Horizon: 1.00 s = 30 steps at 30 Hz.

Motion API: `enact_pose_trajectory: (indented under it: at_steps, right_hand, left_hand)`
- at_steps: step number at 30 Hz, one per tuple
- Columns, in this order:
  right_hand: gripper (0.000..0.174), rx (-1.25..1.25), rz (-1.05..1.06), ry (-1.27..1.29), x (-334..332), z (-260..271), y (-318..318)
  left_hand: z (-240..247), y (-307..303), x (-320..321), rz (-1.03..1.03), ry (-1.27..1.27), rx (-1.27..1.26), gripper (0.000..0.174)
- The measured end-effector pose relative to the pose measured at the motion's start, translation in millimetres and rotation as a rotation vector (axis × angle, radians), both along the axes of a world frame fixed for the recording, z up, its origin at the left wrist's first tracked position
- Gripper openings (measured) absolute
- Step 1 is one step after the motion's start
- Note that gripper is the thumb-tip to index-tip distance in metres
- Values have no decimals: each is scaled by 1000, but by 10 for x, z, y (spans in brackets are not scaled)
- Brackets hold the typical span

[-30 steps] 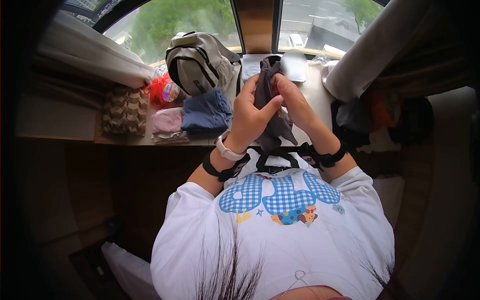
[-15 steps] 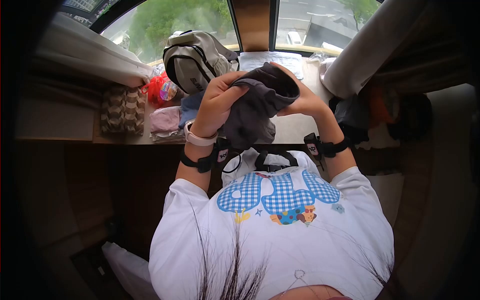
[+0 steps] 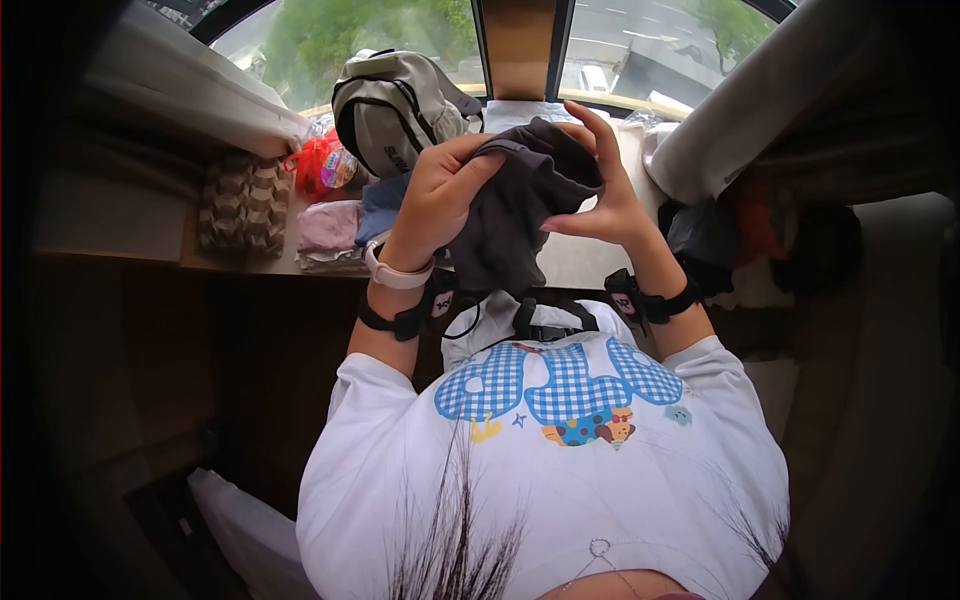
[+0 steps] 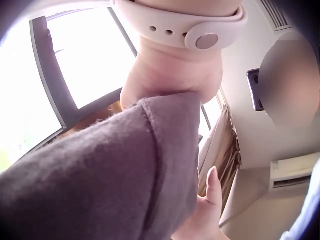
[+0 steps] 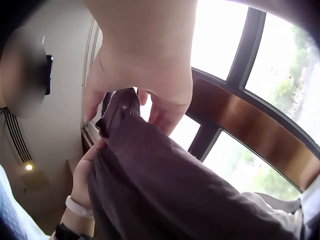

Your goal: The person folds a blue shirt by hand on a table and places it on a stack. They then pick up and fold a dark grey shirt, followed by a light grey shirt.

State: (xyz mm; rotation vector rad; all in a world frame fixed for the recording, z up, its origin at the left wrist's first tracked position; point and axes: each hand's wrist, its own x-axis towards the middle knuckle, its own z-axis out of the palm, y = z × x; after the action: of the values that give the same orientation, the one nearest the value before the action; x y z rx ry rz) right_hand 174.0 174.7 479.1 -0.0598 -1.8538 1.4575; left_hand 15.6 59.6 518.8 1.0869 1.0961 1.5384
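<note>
A dark grey cloth (image 3: 515, 210) hangs in the air in front of the chest, its upper edge forming an opening that faces right. The left hand (image 3: 437, 200) grips its left upper edge, thumb on top. At the opening's right side is the right hand (image 3: 612, 195), thumb and fingers spread apart, some fingertips behind the cloth. In the left wrist view the cloth (image 4: 100, 175) covers the left fingers. The right wrist view shows the right hand (image 5: 145, 75) arched over the end of the cloth (image 5: 160, 170), fingers spread round it.
On the windowsill counter are a beige backpack (image 3: 395, 120), a red bag (image 3: 318, 172), folded pink cloth (image 3: 328, 228), folded blue cloth (image 3: 383, 208) and a patterned brown package (image 3: 243, 208). White cloth (image 3: 515, 113) lies by the window. Dark items stand at right.
The hands have moved apart and the cloth, earlier bunched narrow between them, is spread wider with its opening showing. Since half a second ago the right thumb and fingers have spread.
</note>
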Motion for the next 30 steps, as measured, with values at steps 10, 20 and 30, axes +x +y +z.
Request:
enact_pose_trajectory:
  at_steps: [10, 20, 30]
  right_hand:
    - [21, -67, -114, -132, 101, 208, 158]
    - [17, 312, -275, -123, 112, 916, 294]
    - [25, 167, -212, -90, 256, 1034, 356]
  left_hand:
    - [-1, -62, 15, 164, 574, -20, 24]
    - [-360, -70, -123, 118, 458, -30, 47]
    - [-638, -38, 168, 487, 1038, 483, 31]
